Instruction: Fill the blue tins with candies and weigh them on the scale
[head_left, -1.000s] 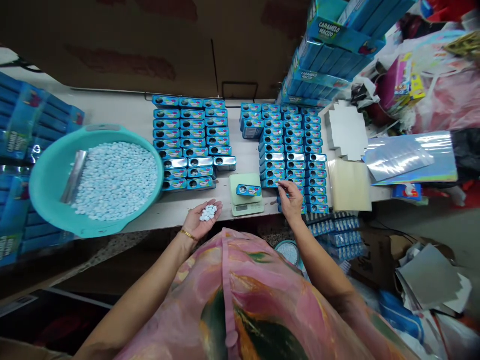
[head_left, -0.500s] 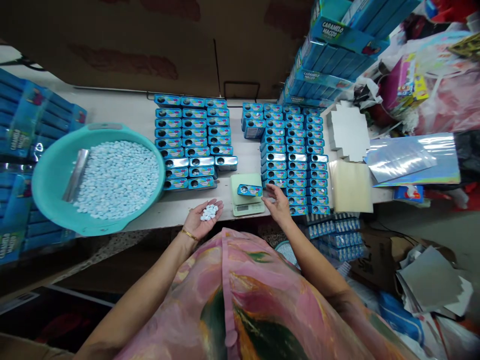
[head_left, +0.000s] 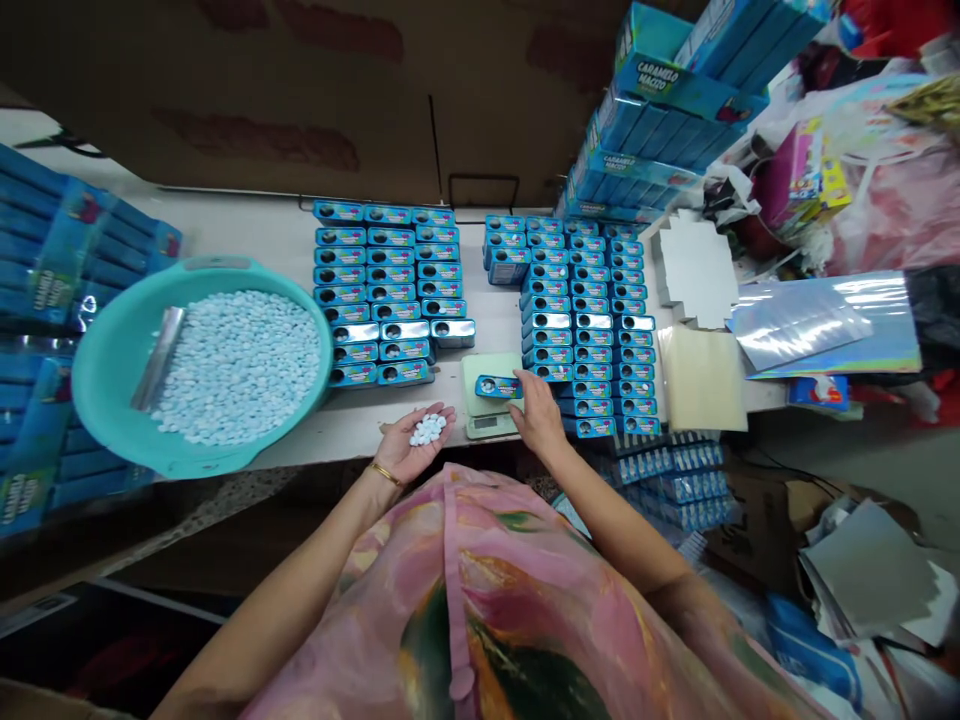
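While white pellets [head_left: 428, 430] are cupped in the uncurled left hand [head_left: 411, 442], a tin [head_left: 495, 387] is touched.
Contact is by the right hand [head_left: 537, 410]; grip cannot be told.

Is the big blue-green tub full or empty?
In between: the tub holds many pale pieces, but its bare wall shows beside them. How deep they go, I cannot tell.

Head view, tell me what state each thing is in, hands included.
Left hand: palm up, open, pale pieces resting on it
Right hand: at right end of blue box, grip unclear
Blue box: on scale, pale pieces visible in its opening
Scale: loaded, display unreadable
Basin: partly filled with pale pieces
Metal tool: leaning inside basin
Boxes beside scale: in rows
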